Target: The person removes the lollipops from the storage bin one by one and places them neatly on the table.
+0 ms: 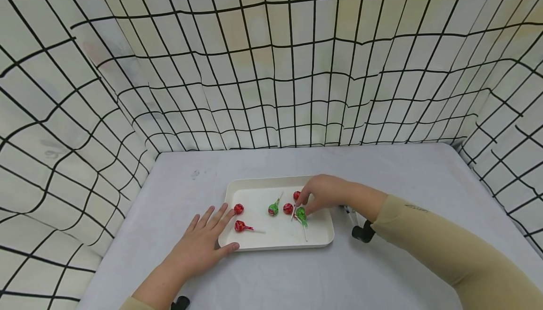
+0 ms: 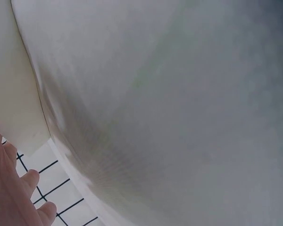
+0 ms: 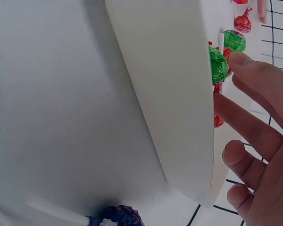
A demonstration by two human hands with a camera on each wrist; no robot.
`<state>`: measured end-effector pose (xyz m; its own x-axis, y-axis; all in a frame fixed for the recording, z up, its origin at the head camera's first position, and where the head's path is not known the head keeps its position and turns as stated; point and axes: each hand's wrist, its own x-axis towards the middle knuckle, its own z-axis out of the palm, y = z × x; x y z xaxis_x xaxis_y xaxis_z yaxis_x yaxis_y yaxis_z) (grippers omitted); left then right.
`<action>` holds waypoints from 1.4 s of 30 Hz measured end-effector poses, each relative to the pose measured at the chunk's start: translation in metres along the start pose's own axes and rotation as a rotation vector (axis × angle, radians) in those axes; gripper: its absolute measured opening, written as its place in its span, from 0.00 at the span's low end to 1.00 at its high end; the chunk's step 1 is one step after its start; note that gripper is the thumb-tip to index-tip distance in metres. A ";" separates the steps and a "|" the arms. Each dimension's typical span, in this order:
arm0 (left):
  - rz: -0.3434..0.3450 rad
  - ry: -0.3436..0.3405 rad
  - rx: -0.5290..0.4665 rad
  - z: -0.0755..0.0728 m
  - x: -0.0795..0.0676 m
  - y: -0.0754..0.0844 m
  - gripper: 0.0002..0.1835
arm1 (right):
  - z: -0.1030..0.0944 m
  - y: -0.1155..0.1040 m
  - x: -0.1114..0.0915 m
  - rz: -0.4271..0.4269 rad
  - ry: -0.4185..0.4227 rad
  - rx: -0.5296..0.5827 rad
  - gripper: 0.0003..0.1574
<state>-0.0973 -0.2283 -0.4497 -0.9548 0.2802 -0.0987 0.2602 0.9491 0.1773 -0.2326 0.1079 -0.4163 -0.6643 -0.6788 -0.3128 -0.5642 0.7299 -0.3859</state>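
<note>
My right hand [image 1: 324, 194] reaches over the right part of a white tray [image 1: 275, 243]. Its thumb and index finger curve close around a green lollipop [image 1: 300, 214], with a red lollipop [image 1: 297, 195] just by the index finger; I cannot tell if they pinch one. Just left lie a red lollipop [image 1: 288, 208] and a green lollipop [image 1: 273, 209]. Fingers spread, my left hand [image 1: 205, 244] rests at the tray's left edge, thumb near the front corner. Nearest to it are a round red lollipop [image 1: 239, 208] and a red lollipop [image 1: 241, 226] whose stick points right.
Under my right forearm, outside the tray, lies a dark purple wrapped lollipop [image 3: 122, 216] with a white stick beside it. A pale cloth covers the table [image 1: 382, 168]. White walls with a black grid [image 1: 288, 65] stand behind and at both sides.
</note>
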 end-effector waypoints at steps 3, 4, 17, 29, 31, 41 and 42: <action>0.001 -0.001 -0.001 0.000 0.000 0.000 0.49 | 0.002 -0.001 0.002 0.000 0.001 -0.026 0.14; 0.001 -0.002 -0.002 -0.001 0.000 0.001 0.49 | 0.003 -0.002 0.002 0.000 0.003 -0.030 0.14; 0.007 0.000 -0.002 -0.003 -0.001 0.001 0.48 | 0.007 -0.005 0.008 -0.049 -0.010 -0.070 0.08; -0.005 -0.013 -0.001 -0.005 0.000 0.003 0.48 | 0.008 -0.009 0.004 -0.025 -0.029 -0.041 0.09; -0.005 -0.013 -0.002 -0.005 0.000 0.003 0.48 | 0.009 -0.009 0.004 -0.027 -0.030 -0.040 0.08; 0.003 -0.006 -0.001 -0.004 0.000 0.003 0.48 | 0.010 -0.009 0.002 -0.017 -0.032 -0.041 0.09; 0.004 -0.003 0.000 -0.004 0.000 0.002 0.48 | 0.011 -0.008 0.002 -0.012 -0.033 -0.035 0.09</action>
<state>-0.0970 -0.2268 -0.4456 -0.9533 0.2845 -0.1013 0.2640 0.9479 0.1781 -0.2241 0.0994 -0.4230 -0.6412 -0.6896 -0.3367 -0.5896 0.7235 -0.3591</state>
